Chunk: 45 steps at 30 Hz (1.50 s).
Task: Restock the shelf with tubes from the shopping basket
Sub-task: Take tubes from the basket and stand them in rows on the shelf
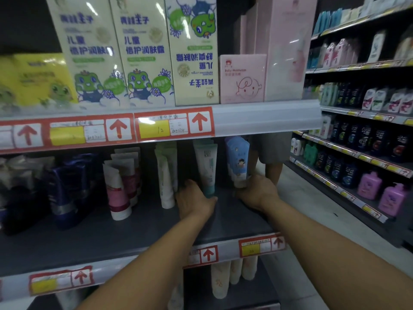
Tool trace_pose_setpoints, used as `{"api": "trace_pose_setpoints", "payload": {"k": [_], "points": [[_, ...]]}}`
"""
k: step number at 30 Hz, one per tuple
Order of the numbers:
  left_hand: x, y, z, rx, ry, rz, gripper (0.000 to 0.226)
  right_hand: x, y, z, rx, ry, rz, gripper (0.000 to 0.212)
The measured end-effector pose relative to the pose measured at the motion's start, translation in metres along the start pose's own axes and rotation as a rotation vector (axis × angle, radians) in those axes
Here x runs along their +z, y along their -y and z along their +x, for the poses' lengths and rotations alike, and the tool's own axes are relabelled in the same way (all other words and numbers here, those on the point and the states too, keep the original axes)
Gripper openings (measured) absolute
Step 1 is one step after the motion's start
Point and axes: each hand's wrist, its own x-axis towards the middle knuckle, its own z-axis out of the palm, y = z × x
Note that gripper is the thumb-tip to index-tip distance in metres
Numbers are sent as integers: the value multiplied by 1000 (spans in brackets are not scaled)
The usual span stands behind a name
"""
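On the dark middle shelf (125,233) my left hand (194,201) grips the teal cap end of an upright white-and-teal tube (206,166). My right hand (257,192) holds the base of a light blue tube (237,157) printed with a cartoon child, standing just right of the teal one. Both tubes stand cap down under the shelf above. More white-green tubes (166,175) stand left of my left hand. The shopping basket is out of view.
Pink-and-white tubes (120,186) and dark blue tubes (67,189) fill the shelf's left. Tall cartons (143,52) and a pink box (242,78) sit on the upper shelf. Cream tubes (232,276) stand below. Another person's legs (271,162) are in the aisle, with bottle shelves (357,142) at right.
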Motion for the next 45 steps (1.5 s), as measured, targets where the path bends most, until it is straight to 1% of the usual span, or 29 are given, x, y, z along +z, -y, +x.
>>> {"api": "trace_pose_setpoints", "payload": {"k": [2,3,5,7,9,11,13,15,20,23,28,32,34,37,39,45], "points": [[-6,1,-9,29,43,7,69,2,0,-7,-37,25,-52,68],[-10,1,-16,52,64,-3,63,2,1,-13,-46,28,-44,68],[-18,1,-30,108,104,-23,49,0,3,-30,-44,35,-7,63],[-27,2,-47,171,133,-32,38,0,4,-48,-50,5,-13,58],[-37,5,-62,228,161,-46,31,1,2,-61,-68,-53,-18,56],[-49,7,-79,270,171,-47,26,-1,4,-78,-72,-91,-11,44],[-61,13,-95,304,149,-50,18,-7,13,-103,-79,-134,-17,29],[-74,22,-110,347,116,-48,12,-8,20,-124,-103,-175,-17,23],[-109,55,-142,399,22,-31,16,1,47,-170,-194,-220,-6,34],[-131,77,-157,388,-8,-5,19,12,66,-194,-251,-242,10,31],[-164,113,-183,301,-29,5,21,37,97,-233,-345,-218,34,22],[-173,146,-200,224,-14,27,15,72,113,-257,-388,-180,41,10],[-171,164,-208,190,0,41,13,91,117,-268,-411,-142,57,13],[-163,194,-220,139,36,42,19,121,117,-284,-447,-80,32,19],[-154,214,-229,103,68,53,20,141,114,-295,-450,-29,29,17],[-111,271,-260,-38,198,66,9,207,90,-326,-387,158,-26,14]]}}
